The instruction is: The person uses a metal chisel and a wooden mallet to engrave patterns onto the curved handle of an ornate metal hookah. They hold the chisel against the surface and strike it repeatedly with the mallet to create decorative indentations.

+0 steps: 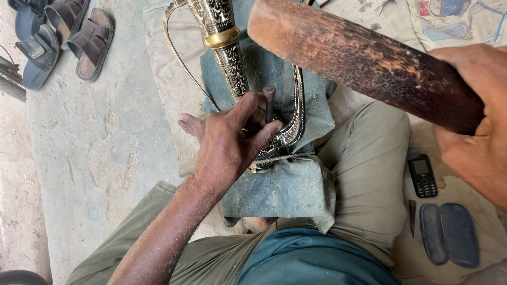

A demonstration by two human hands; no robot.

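My left hand (pixel 232 140) pinches a dark metal punch (pixel 269 101) upright against an engraved silver and brass vessel (pixel 227 58), which lies on a blue-grey cloth (pixel 285 184) across my lap. A thin curved handle (pixel 179 58) and an ornate curved piece (pixel 297 113) run along the vessel's sides. A cord (pixel 280 157) wraps its lower end. My right hand (pixel 472 121) grips a thick, worn wooden mallet (pixel 359 58), raised above the punch and slanting toward the upper left.
Several sandals (pixel 63 37) lie on the concrete floor at the upper left. To my right on a cloth sit a small black phone (pixel 422 176), a short pointed tool (pixel 412 215) and a dark spectacle case (pixel 450 232).
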